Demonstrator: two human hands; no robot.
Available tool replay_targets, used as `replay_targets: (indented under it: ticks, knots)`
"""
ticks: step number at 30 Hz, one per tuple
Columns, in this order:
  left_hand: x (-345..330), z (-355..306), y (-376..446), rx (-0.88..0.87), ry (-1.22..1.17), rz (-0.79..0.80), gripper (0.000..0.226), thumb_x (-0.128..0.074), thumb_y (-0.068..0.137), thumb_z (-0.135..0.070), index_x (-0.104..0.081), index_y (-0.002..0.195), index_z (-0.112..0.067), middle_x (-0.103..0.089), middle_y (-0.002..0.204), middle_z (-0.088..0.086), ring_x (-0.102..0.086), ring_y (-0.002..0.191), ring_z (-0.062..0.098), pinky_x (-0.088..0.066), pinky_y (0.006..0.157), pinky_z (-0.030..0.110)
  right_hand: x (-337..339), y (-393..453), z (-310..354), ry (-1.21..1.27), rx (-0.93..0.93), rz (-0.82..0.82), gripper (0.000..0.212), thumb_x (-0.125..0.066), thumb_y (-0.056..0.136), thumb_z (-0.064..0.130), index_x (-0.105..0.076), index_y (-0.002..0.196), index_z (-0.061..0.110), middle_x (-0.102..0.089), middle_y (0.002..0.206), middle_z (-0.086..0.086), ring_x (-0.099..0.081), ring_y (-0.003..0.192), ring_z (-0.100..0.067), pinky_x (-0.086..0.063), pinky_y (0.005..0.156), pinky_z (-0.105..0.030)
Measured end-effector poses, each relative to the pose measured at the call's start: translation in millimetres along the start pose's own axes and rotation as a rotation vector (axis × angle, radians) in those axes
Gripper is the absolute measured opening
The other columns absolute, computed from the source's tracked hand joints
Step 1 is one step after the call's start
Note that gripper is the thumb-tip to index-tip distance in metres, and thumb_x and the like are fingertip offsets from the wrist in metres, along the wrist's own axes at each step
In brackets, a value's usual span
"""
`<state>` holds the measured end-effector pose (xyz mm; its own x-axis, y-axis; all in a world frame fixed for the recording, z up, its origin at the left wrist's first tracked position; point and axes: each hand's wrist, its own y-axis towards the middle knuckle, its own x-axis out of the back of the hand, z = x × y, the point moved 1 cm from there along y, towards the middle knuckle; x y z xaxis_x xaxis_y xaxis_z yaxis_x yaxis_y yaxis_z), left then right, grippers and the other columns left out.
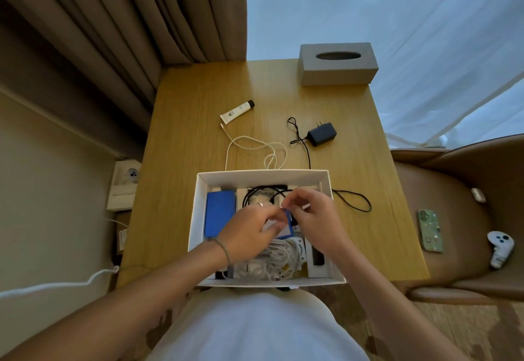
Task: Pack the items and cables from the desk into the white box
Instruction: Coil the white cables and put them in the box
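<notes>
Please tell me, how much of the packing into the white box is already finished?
Done: the white box holds a blue case and coiled white cables. In hand: the left hand and right hand work over it. Left: the tube, white cable and black adapter.

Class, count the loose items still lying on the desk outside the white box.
3: tube far left, white cable beside it, black charger right, its cord trailing past the white box.
</notes>
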<state>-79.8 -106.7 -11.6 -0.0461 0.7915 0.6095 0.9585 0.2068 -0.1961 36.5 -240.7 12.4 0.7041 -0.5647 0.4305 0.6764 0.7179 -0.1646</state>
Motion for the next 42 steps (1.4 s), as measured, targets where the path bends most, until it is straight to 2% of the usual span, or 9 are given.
replay_targets:
  ticks: [5, 9, 12, 19, 23, 27, 34, 37, 42]
  knots:
    - [46, 9, 20, 0.005, -0.016, -0.194, 0.014, -0.058, 0.096, -0.02, -0.07, 0.102, -0.025, -0.068, 0.095, -0.012, -0.062, 0.086, 0.002, -0.052, 0.076, 0.026, 13, 35, 21, -0.012, 0.046, -0.019, 0.025, -0.06, 0.091, -0.003, -0.071, 0.089, 0.02, -0.07, 0.087, 0.004, -0.065, 0.085, -0.012, -0.056, 0.077, -0.032]
    - [76, 16, 53, 0.048, 0.02, -0.242, 0.014, -0.057, 0.096, -0.021, -0.068, 0.102, -0.026, -0.066, 0.093, -0.012, -0.063, 0.085, 0.005, -0.056, 0.074, 0.029, 22, 73, 33, -0.043, 0.026, -0.062, 0.027, -0.059, 0.092, 0.001, -0.069, 0.087, 0.026, -0.069, 0.089, 0.01, -0.063, 0.084, -0.002, -0.052, 0.073, -0.015]
    - [90, 25, 85, 0.138, 0.081, -0.244, 0.013, -0.055, 0.097, -0.025, -0.066, 0.099, -0.03, -0.065, 0.089, -0.014, -0.062, 0.078, 0.004, -0.059, 0.069, 0.03, 25, 105, 34, -0.088, -0.095, -0.049, 0.023, -0.058, 0.094, 0.008, -0.07, 0.086, 0.026, -0.07, 0.09, 0.009, -0.067, 0.082, -0.011, -0.056, 0.068, -0.025]
    - [73, 55, 163, 0.458, 0.175, 0.006, 0.015, -0.06, 0.094, -0.032, -0.069, 0.09, -0.021, -0.071, 0.092, -0.003, -0.064, 0.079, 0.01, -0.059, 0.08, 0.037, 24, 145, 26, -0.13, -0.229, -0.028, 0.023, -0.056, 0.092, 0.008, -0.072, 0.085, 0.023, -0.076, 0.092, -0.001, -0.071, 0.094, -0.029, -0.059, 0.084, -0.049]
    - [54, 68, 183, 0.542, 0.204, 0.119, 0.03, -0.068, 0.084, -0.047, -0.067, 0.092, -0.019, -0.069, 0.088, -0.002, -0.064, 0.079, 0.016, -0.055, 0.074, 0.036, 20, 150, 14, -0.101, -0.236, -0.05, 0.022, -0.057, 0.094, 0.01, -0.072, 0.087, 0.025, -0.074, 0.103, 0.004, -0.066, 0.096, -0.007, -0.053, 0.074, -0.025]
    - [42, 79, 198, 0.569, 0.263, 0.168, 0.024, -0.071, 0.084, -0.041, -0.066, 0.083, -0.017, -0.067, 0.079, 0.0, -0.062, 0.071, 0.017, -0.053, 0.066, 0.031, 20, 144, 2, -0.055, -0.235, -0.056, 0.022, -0.058, 0.095, 0.011, -0.072, 0.09, 0.027, -0.072, 0.099, 0.009, -0.065, 0.094, -0.005, -0.051, 0.073, -0.022]
    - [58, 54, 181, 0.405, 0.083, 0.076, 0.031, -0.045, 0.096, -0.03, -0.057, 0.072, -0.016, -0.049, 0.063, -0.002, -0.041, 0.053, 0.015, -0.038, 0.054, 0.03, 27, 133, 7, -0.025, -0.175, -0.114, 0.027, -0.057, 0.095, 0.008, -0.07, 0.092, 0.031, -0.07, 0.094, 0.015, -0.067, 0.086, -0.011, -0.058, 0.074, -0.028]
    - [88, 28, 158, 0.262, 0.083, -0.015, 0.04, -0.046, 0.099, -0.038, -0.062, 0.067, -0.02, -0.049, 0.052, -0.01, -0.041, 0.045, 0.007, -0.037, 0.048, 0.025, 29, 132, 24, -0.025, -0.065, -0.112, 0.03, -0.061, 0.093, 0.009, -0.068, 0.11, 0.033, -0.066, 0.108, 0.02, -0.061, 0.102, 0.002, -0.055, 0.088, -0.028]
    - [136, -22, 114, 0.159, 0.045, -0.311, 0.044, -0.061, 0.094, -0.045, -0.054, 0.055, -0.025, -0.053, 0.068, -0.004, -0.049, 0.057, 0.011, -0.046, 0.057, 0.031, 18, 127, 59, 0.129, 0.157, 0.166, 0.078, -0.076, 0.084, 0.027, -0.037, 0.149, 0.047, -0.054, 0.139, 0.025, -0.045, 0.132, 0.008, -0.037, 0.108, -0.026]
